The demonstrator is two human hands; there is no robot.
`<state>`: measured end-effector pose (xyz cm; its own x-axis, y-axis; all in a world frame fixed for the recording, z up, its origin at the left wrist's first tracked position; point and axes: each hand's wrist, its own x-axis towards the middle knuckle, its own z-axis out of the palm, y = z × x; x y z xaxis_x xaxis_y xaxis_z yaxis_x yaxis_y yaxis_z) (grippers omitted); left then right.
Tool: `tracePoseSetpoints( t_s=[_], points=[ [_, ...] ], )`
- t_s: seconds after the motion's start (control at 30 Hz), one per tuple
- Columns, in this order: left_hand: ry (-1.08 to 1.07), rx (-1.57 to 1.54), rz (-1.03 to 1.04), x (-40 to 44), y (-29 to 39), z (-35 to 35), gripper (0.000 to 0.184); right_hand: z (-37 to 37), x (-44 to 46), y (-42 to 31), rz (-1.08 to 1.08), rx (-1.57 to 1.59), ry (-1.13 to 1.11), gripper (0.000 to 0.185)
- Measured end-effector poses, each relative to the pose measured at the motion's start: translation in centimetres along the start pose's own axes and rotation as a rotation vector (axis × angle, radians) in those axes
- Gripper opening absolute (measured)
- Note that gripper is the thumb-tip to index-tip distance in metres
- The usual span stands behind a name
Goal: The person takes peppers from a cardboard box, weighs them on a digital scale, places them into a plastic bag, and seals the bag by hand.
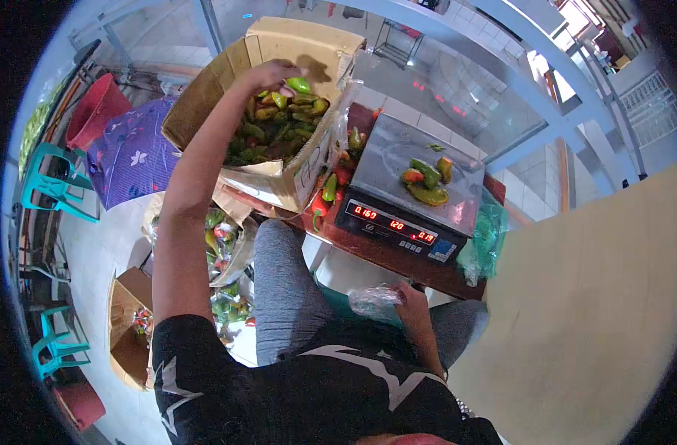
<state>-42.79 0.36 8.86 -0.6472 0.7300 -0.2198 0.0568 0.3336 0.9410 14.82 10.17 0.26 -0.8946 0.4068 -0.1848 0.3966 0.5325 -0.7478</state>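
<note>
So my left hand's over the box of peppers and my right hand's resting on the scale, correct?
No, the head view shows your right hand off the scale, holding crumpled clear plastic. Your left hand is over the box of peppers.

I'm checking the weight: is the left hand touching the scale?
Apart: in the head view, the box wall stands between the left hand and the scale.

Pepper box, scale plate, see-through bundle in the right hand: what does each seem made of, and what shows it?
Pepper box: matt brown cardboard, judging by its bent flaps. Scale plate: probably stainless steel, smooth, grey with a soft sheen. Bundle: thin, glossy plastic, most likely, by its crinkled highlights.
</note>
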Motion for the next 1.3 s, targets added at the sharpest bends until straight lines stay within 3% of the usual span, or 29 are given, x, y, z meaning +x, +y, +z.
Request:
tracePoseSetpoints(
  t_s=[0.03,0.07,0.13,0.2,0.27,0.3,0.47,0.53,0.6,0.67,0.73,0.8,0.87,0.97,1.13,1.2,1.27,1.3],
  points=[
    [-0.050,-0.281,-0.062,-0.3,-1.6,-0.5,0.048,0.1,0.1,-0.1,-0.021,0.021,-0.011,0.033],
    [0.092,0.381,0.503,0.2,-4.5,-2.3,0.043,0.2,0.1,-0.4,0.022,-0.018,-0.025,0.033],
    [0.223,0.880,0.603,3.1,-11.6,-6.3,0.034,0.1,0.5,-1.0,0.105,-0.102,-0.050,0.034],
    [0.168,0.477,-0.285,6.2,-18.7,-9.4,0.028,0.3,0.6,-0.2,0.075,-0.051,-0.029,0.034],
    [0.081,0.521,-0.677,5.3,-18.8,-9.0,0.021,0.5,0.8,0.1,0.061,-0.038,-0.029,0.034],
    [0.066,0.560,-0.746,5.2,-19.0,-8.3,0.022,0.4,1.1,0.1,0.064,-0.054,-0.037,0.035],
    [0.087,0.992,-0.355,5.4,-18.6,-5.8,0.026,0.8,1.9,-0.1,0.072,-0.069,-0.025,0.036],
    [0.088,1.243,-0.374,3.1,-13.2,-2.8,0.026,0.7,2.1,-0.3,0.084,-0.080,-0.042,0.037],
    [0.107,1.053,-0.294,0.4,-13.8,-1.4,0.028,0.5,1.9,-0.1,0.095,-0.081,-0.051,0.037],
    [0.073,1.073,-0.222,0.5,-15.0,-1.8,0.032,0.5,1.6,0.4,0.114,-0.072,-0.058,0.037],
    [-0.019,1.298,-0.151,3.3,-19.4,-3.6,0.042,0.6,1.4,1.3,0.144,-0.056,-0.063,0.037],
    [-0.023,1.007,-0.192,6.8,-27.8,-6.8,0.042,0.4,1.4,1.0,0.081,-0.042,-0.027,0.037],
    [0.062,0.826,-0.229,7.4,-28.9,-6.9,0.039,0.7,1.4,1.1,0.057,-0.025,-0.018,0.036],
    [0.190,0.427,-0.235,8.3,-27.8,-4.4,0.036,0.9,1.5,1.7,0.082,-0.015,-0.033,0.035],
    [0.214,0.010,-0.411,3.1,-18.2,-1.0,0.039,1.1,1.6,1.4,0.065,-0.068,0.000,0.033],
    [0.165,0.259,-0.321,2.8,-14.6,-1.5,0.040,0.7,1.5,1.2,0.061,-0.054,0.001,0.032],
    [0.135,0.945,-0.023,4.5,-12.1,-3.3,0.041,0.4,1.2,0.7,0.064,-0.046,0.034,0.031],
    [0.227,0.961,0.114,5.0,-10.6,-4.0,0.042,0.2,1.2,0.3,0.066,-0.047,0.066,0.031]
  ],
)
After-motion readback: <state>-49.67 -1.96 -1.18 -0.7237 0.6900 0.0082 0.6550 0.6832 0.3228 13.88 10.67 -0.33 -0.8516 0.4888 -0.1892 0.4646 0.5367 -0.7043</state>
